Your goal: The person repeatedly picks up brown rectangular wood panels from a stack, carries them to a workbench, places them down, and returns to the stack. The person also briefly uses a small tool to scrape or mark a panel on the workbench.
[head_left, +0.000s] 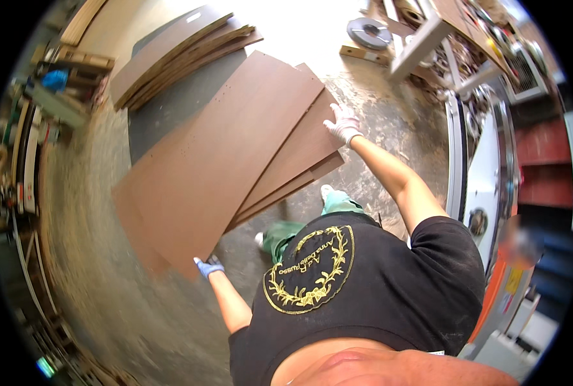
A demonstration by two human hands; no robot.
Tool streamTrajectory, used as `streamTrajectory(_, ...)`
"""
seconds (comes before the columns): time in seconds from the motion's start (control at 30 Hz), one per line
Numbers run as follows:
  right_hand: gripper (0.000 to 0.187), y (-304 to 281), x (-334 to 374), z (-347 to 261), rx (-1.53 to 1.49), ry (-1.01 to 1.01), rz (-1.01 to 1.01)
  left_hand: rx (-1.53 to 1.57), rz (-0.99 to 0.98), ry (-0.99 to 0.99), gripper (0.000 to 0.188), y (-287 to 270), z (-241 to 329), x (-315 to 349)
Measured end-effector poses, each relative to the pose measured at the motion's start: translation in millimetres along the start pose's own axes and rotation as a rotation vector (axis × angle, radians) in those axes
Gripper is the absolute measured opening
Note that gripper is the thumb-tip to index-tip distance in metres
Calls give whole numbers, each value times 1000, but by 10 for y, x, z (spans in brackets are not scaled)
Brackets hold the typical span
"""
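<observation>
A large, flat brown board lies slantwise on top of a stack of similar boards, its left end smeared by motion. My left hand, in a bluish glove, grips this top board at its near corner; part of its fingers is hidden. Another brown board sticks out from beneath on the right, at a different angle. Over that lower board's right edge rests my right hand, in a white glove, with its fingers spread. Edges of more brown boards show below, nearest my legs.
Beyond the boards, a pile of brown panels sits on a dark sheet. A coil of grey strapping and a work table stand far right. Metal machinery lines the right side; wooden pieces sit at the left.
</observation>
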State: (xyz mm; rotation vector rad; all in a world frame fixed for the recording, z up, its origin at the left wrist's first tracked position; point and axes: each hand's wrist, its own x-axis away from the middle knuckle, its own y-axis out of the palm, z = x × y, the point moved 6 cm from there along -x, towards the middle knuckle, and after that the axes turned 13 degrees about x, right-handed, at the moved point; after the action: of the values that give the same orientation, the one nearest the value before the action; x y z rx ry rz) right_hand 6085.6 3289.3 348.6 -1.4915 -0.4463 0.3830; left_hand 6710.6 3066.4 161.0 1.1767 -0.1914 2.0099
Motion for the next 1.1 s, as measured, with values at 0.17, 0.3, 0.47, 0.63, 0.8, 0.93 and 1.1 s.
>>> streamTrajectory(0.17, 62, -205, -667, 46, 37, -246, -119, 115, 107, 0, 33, -359, -473, 185)
streamTrajectory(0.3, 64, -96, -1297, -584, 132, -536, -9, 117, 113, 144, 31, -753, -296, 117)
streamTrajectory(0.47, 63, -184, -1994, -1457, 182, -878, 116, 201, 110, 394, 22, 86, -740, 935)
streamTrajectory(0.63, 65, 28, -2735, -2615, 183, -1195, 475, -93, 107, 591, 67, 886, -2655, 1818)
streamTrajectory(0.8, 68, -4, -2793, -2422, 332, -1303, 46, -4, 221, 449, 76, 1633, -4108, 2860)
streamTrajectory(0.93, 58, 366, -2756, -1453, 246, -1500, 30, -73, 416, 371, 91, 2250, -4694, 3432)
streamTrajectory(1.1, 40, 515, -2256, -173, 137, -1432, -501, -75, 710, 575, 88, 1661, -4910, 3699)
